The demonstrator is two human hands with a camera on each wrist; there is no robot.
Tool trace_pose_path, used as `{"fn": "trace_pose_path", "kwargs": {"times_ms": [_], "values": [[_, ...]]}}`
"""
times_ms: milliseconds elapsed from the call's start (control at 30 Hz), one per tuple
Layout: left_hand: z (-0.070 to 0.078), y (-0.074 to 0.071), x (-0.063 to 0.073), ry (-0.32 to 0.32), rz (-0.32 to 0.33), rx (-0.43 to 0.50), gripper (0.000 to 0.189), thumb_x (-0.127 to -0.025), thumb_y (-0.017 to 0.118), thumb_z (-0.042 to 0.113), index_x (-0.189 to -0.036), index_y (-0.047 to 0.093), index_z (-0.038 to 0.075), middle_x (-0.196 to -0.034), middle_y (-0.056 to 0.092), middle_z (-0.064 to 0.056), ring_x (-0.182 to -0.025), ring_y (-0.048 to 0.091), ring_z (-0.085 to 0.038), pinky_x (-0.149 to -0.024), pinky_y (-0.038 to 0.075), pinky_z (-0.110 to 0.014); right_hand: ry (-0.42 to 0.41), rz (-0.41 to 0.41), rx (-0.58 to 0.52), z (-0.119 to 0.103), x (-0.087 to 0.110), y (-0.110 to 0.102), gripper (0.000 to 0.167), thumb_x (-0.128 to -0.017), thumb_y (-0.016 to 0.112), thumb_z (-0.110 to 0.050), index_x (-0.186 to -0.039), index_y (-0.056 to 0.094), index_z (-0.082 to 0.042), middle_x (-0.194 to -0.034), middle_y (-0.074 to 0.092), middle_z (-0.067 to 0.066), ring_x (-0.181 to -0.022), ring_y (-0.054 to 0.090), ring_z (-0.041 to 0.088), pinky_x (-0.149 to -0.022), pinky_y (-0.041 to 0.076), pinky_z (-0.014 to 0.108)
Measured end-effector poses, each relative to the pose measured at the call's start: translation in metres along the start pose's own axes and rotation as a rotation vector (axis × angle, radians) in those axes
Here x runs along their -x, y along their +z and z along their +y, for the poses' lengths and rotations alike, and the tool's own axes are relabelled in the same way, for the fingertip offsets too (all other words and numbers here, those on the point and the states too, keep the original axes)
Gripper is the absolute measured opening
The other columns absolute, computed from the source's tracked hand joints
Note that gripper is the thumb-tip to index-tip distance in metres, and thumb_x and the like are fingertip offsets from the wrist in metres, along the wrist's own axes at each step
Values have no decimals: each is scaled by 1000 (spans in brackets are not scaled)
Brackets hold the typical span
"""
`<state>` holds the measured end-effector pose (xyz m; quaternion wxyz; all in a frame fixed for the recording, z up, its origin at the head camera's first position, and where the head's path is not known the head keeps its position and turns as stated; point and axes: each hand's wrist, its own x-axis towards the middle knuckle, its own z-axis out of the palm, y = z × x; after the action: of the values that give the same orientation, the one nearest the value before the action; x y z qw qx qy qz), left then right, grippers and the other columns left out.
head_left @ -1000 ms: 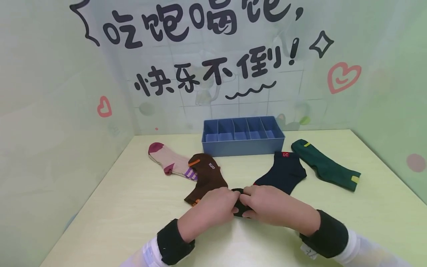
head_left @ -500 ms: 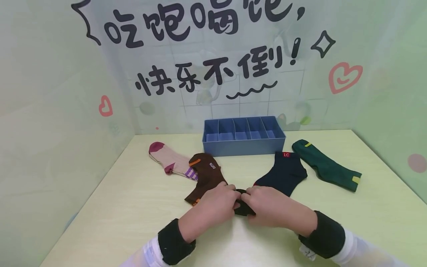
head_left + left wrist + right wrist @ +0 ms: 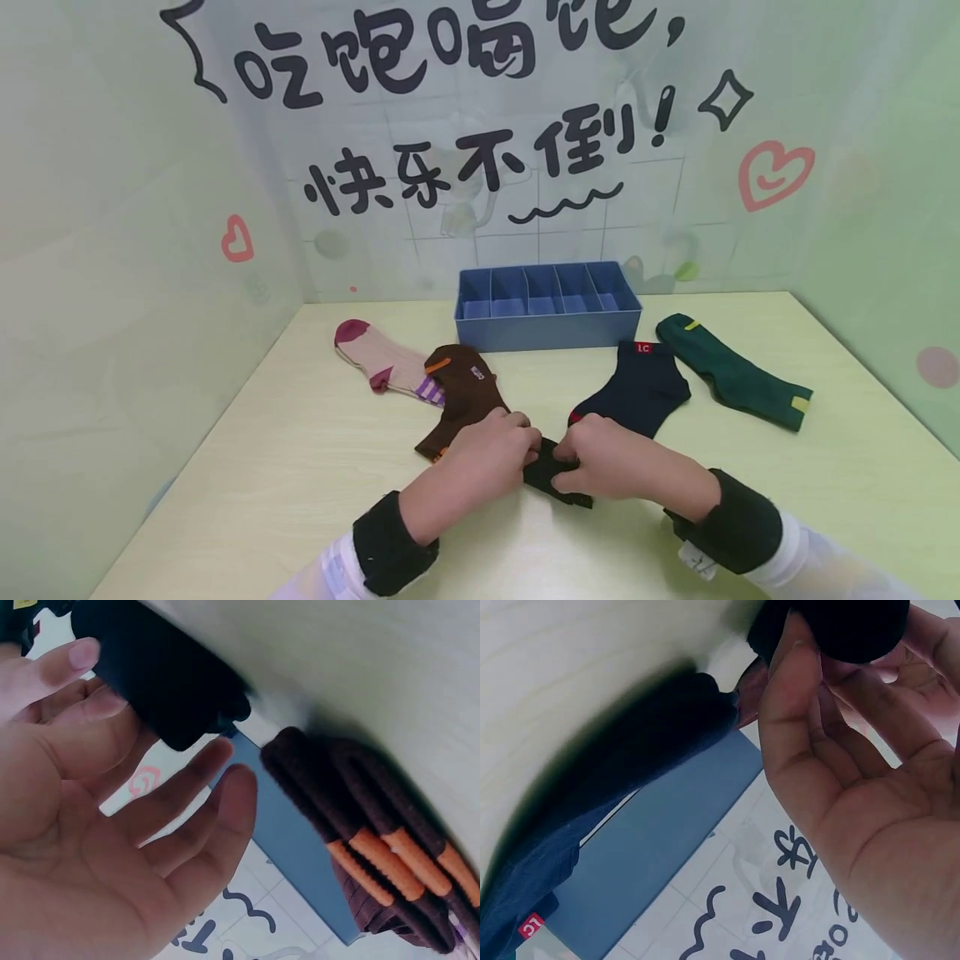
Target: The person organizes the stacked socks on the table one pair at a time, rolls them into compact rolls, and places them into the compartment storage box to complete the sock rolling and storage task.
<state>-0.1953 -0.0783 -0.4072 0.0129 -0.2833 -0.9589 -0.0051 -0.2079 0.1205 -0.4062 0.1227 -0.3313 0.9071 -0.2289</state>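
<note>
Pale counter (image 3: pixel 262 500) against a wall (image 3: pixel 660 204) with black Chinese lettering and pink hearts; dark folded sock (image 3: pixel 551 475) sits between both hands at the near middle of the counter; right hand (image 3: pixel 615 458) has it in a pinching grip; left hand (image 3: pixel 480 458) has bent fingers at its other end, can't tell if that grip pinches or only touches; brown sock (image 3: pixel 465 392) just beyond left hand, overlapping the striped end of a pink sock (image 3: pixel 390 358); navy sock (image 3: pixel 637 387), red LC label, just beyond right hand; green sock (image 3: pixel 735 371) right of it; blue five-compartment box (image 3: pixel 547 332) behind, near the wall.
</note>
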Motion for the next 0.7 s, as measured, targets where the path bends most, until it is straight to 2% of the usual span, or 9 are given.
{"fn": "trace_pose_path", "kwargs": {"times_ms": [133, 233, 400, 467, 533, 633, 700], "values": [[0, -5, 2, 8, -60, 25, 9, -100, 75, 26, -107, 79, 22, -106, 75, 7, -101, 64, -17, -69, 58, -31, 73, 2, -5, 2, -1, 0, 8, -86, 81, -17, -84, 81, -9, -81, 58, -8, -78, 51, 8, -66, 44, 24], [-1, -8, 1, 5, -107, 59, 14, -99, 77, 29, -108, 79, 20, -104, 76, 6, -101, 64, -17, -72, 57, -32, 118, -7, -13, 2, 0, -2, 22, -86, 85, -22, -101, 84, -7, -105, 65, -2, -92, 57, 11, -79, 53, 28], [-1, -8, 0, 31, -126, 61, 15, -98, 78, 27, -109, 79, 17, -104, 73, 4, -100, 62, -16, -80, 58, -29, 83, -43, -12, 3, -1, -5, 20, -87, 85, -23, -101, 84, -9, -118, 71, 5, -107, 66, 21, -92, 59, 39], [-1, -7, -1, 49, -126, 68, 14, -98, 78, 25, -108, 77, 15, -104, 70, 3, -96, 62, -14, -81, 57, -26, 60, -53, -6, 3, -1, -5, 17, -88, 85, -22, -100, 84, -10, -117, 75, 6, -108, 69, 23, -92, 60, 40], [-1, -6, -2, 64, -130, 84, 13, -98, 78, 22, -108, 75, 13, -102, 68, 2, -92, 60, -13, -80, 56, -24, 33, -56, -9, 3, -2, -5, 12, -89, 84, -21, -96, 84, -11, -105, 77, 2, -98, 69, 18, -84, 60, 35], [-1, -6, -3, 67, -146, 119, 14, -99, 77, 19, -108, 73, 10, -103, 66, -1, -87, 59, -11, -80, 55, -23, 20, -47, -19, 3, -2, -6, 9, -88, 85, -19, -93, 83, -12, -89, 74, -5, -82, 61, 9, -71, 53, 26], [0, -6, -3, 64, -156, 128, 15, -99, 76, 19, -109, 73, 9, -107, 65, -2, -88, 59, -11, -80, 56, -23, 38, -41, -33, 3, -1, -6, 11, -87, 87, -19, -93, 82, -11, -83, 70, -6, -74, 56, 7, -66, 49, 25]]}}
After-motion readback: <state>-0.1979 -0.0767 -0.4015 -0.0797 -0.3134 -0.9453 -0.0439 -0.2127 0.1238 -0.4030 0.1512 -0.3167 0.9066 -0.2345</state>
